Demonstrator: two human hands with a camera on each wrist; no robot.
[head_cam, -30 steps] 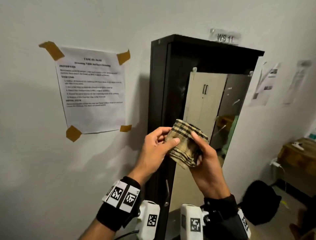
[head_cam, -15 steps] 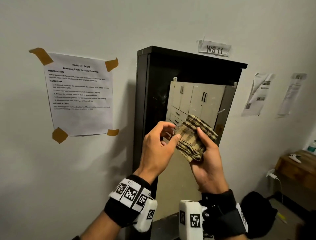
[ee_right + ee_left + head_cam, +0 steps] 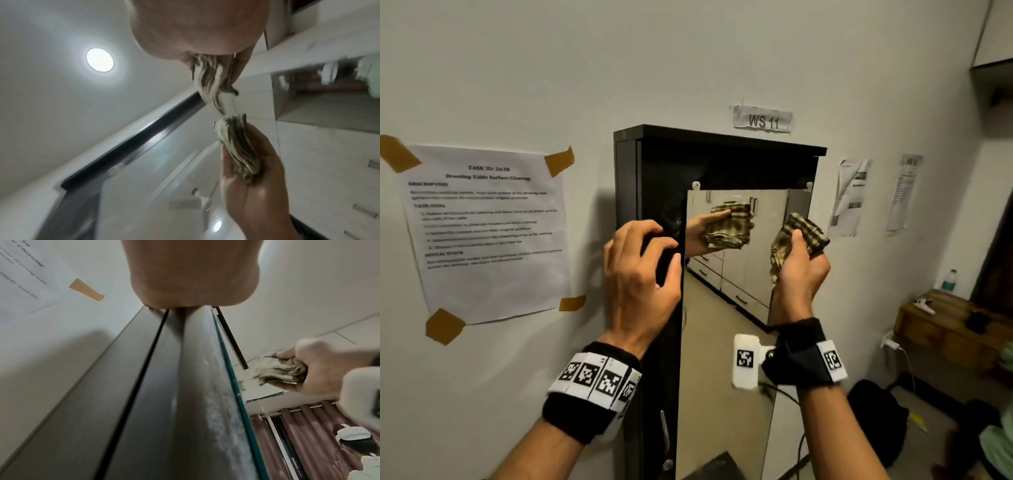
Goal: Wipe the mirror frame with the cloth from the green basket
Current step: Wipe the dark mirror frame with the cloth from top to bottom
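A tall mirror (image 3: 722,325) in a black frame (image 3: 722,150) stands against the wall. My left hand (image 3: 667,253) grips the frame's left strip, fingers curled over it and thumb at the glass edge; in the left wrist view my palm (image 3: 191,280) sits on the frame (image 3: 144,402). My right hand (image 3: 801,246) holds the bunched tan checked cloth (image 3: 803,229) at the mirror's upper right edge. The cloth (image 3: 209,78) hangs from my right fingers close to the glass, and its reflection (image 3: 729,226) shows in the mirror. The green basket is not visible.
A taped instruction sheet (image 3: 486,233) hangs left of the frame, a "WS 11" label (image 3: 763,120) above it and more papers (image 3: 851,197) to the right. A wooden cabinet (image 3: 945,325) with a bottle (image 3: 949,279) and a black bag (image 3: 876,418) stand at the lower right.
My left hand has let go of the cloth and moved left onto the frame. My right hand has carried the cloth right and up, toward the mirror's right edge.
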